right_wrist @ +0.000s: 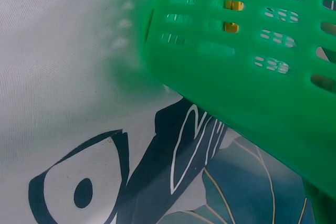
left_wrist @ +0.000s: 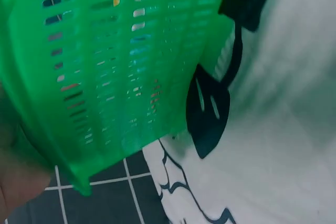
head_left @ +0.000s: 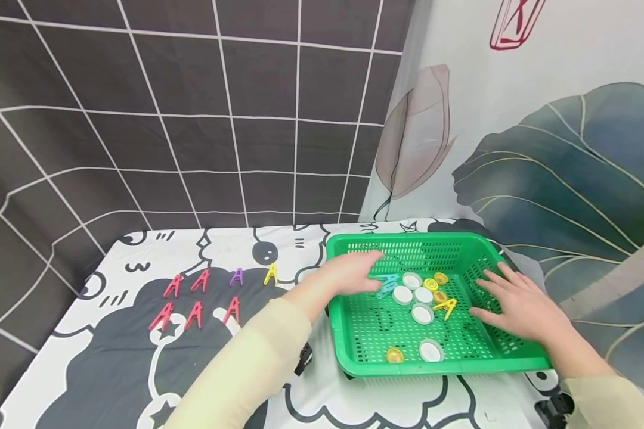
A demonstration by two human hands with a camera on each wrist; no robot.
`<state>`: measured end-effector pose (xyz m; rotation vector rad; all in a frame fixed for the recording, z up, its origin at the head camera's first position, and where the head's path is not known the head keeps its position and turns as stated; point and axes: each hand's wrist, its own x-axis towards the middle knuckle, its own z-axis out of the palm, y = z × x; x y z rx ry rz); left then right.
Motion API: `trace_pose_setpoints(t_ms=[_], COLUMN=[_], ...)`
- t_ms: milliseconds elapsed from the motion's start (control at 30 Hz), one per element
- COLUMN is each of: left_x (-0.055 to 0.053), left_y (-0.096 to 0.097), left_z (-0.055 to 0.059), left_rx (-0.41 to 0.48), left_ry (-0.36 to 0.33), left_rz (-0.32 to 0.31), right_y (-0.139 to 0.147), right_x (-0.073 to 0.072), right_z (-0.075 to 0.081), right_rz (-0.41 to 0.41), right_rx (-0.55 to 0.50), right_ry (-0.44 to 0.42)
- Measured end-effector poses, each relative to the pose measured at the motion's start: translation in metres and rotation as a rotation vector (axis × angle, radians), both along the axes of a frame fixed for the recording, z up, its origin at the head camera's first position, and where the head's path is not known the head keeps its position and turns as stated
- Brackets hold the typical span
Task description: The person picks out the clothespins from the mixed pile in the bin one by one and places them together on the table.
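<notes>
A green plastic basket (head_left: 440,366) with slotted walls stands on the cloth. Over its left side reaches my left hand (head_left: 349,275), thumb and fingers apart, its tips close to the blue letter As (head_left: 388,285). My right hand (head_left: 520,305) spreads its fingers over the right wall. Between the hands are several white round caps (head_left: 422,313), several yellow caps (head_left: 395,356) and a yellow letter A (head_left: 447,306). The wrist views mostly show the basket's outer walls (left_wrist: 105,156) (right_wrist: 236,98); the left one catches a blurred part of the left hand (left_wrist: 21,184).
Left of the basket, several red letter As (head_left: 195,314) lie in two rows, with a purple A (head_left: 237,276) and another yellow A (head_left: 271,274) beside them. The cartoon-print cloth (head_left: 96,363) covers the table. Dark gridded fabric (head_left: 257,149) hangs behind.
</notes>
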<state>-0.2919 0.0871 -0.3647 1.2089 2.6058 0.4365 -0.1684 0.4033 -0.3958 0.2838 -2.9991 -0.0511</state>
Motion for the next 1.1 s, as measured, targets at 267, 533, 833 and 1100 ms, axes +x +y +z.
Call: trace_pose_setpoints(t_ms=[267, 533, 833, 1100], left_x=[-0.001, 0.001, 0.001, 0.001], left_y=[0.015, 0.028, 0.038, 0.037], left_z=[-0.016, -0.018, -0.029, -0.031], left_rx=[-0.020, -0.093, -0.026, -0.109], left_ry=[0.010, 0.039, -0.015, -0.112], left_rz=[0.072, 0.154, 0.220, 0.207], right_y=[-0.001, -0.001, 0.001, 0.001], right_x=[-0.001, -0.001, 0.001, 0.000], right_z=[-0.002, 0.001, 0.000, 0.000], right_rz=[0.008, -0.003, 0.004, 0.010], right_rx=[-0.002, -0.001, -0.008, -0.012], right_ry=[-0.003, -0.006, -0.001, 0.009])
